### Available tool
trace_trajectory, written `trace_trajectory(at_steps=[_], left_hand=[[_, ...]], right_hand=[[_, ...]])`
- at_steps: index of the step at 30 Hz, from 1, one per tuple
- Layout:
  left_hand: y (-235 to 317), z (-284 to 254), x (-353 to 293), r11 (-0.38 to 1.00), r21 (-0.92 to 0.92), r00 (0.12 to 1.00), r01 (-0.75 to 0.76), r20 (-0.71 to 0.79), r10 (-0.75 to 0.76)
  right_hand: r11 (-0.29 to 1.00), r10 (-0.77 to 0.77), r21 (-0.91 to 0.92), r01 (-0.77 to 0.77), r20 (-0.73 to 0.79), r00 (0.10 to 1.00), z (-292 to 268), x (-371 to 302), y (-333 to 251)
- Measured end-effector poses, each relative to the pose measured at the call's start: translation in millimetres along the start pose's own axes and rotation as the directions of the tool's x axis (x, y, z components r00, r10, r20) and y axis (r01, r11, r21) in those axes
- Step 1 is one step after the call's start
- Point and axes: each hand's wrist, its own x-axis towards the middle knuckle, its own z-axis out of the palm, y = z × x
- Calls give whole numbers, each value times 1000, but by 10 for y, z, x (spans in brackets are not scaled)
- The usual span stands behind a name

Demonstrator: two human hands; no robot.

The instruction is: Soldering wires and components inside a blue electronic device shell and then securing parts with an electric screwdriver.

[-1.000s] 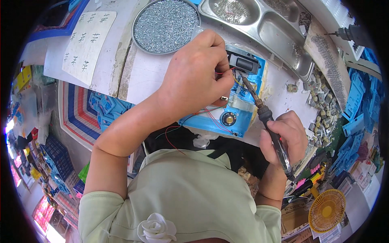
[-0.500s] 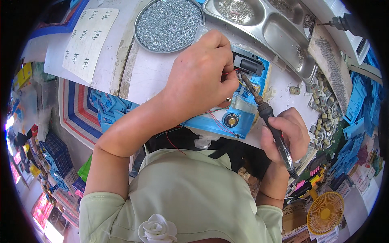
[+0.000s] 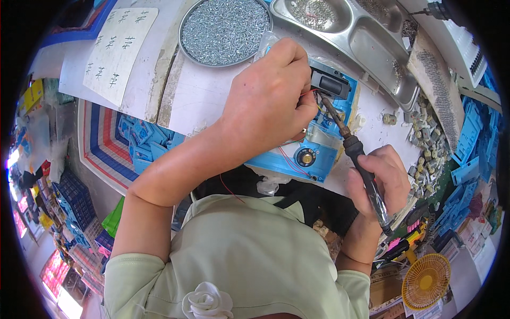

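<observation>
Blue plastic housing lay open at the tabletop's near edge, wires still exposed — soldering looked unfinished. Left hand pinched a red wire; right hand gripped the soldering iron, tip at the black part.

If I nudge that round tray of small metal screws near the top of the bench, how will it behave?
The round tray is heaped with small silvery screws, so it is probably heavy for its size and would slide rather than tip. Its rim looks low, so a quick shove may spill screws, and loose ones would likely roll across the white bench top.
</observation>
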Motion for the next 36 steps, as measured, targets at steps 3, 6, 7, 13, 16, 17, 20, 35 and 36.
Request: trace_trajectory(at_steps=[3, 6, 7, 13, 16, 17, 20, 35, 36], left_hand=[[2, 1, 0, 1000, -1, 1000, -5, -7, 5], [-6, 8, 0, 1000, 2, 1000, -18, -14, 18], [-8, 8, -1, 1000, 4, 1000, -22, -16, 22], [-5, -5, 5, 999, 16, 999, -44, -11, 44], [7, -23, 3, 1000, 10, 1000, -24, 4, 24], [10, -29, 3, 999, 16, 1000, -30, 6, 29], [7, -50, 1, 998, 31, 999, -52, 12, 52], [185, -13, -120, 960, -125, 914, -251, 297, 277], [172, -45, -118, 968, -198, 926, -154, 312, 211]], right_hand=[[1000, -5, -1, 5, 0, 1000, -32, -30, 3], [1000, -8, -7, 8, -4, 1000, -63, -72, 5], [1000, -11, -9, 11, -13, 1000, -69, -88, 5], [1000, -1, -13, 0, -54, 999, -103, -161, -27], [1000, 11, -19, -12, -62, 998, -118, -176, -47], [1000, 13, -16, -14, -66, 998, -124, -181, -49], [999, 27, -24, -29, -73, 997, -152, -196, -70], [956, 271, 213, -200, -388, 881, -140, -615, -143], [941, 308, 259, -217, -393, 866, -102, -628, -141]])
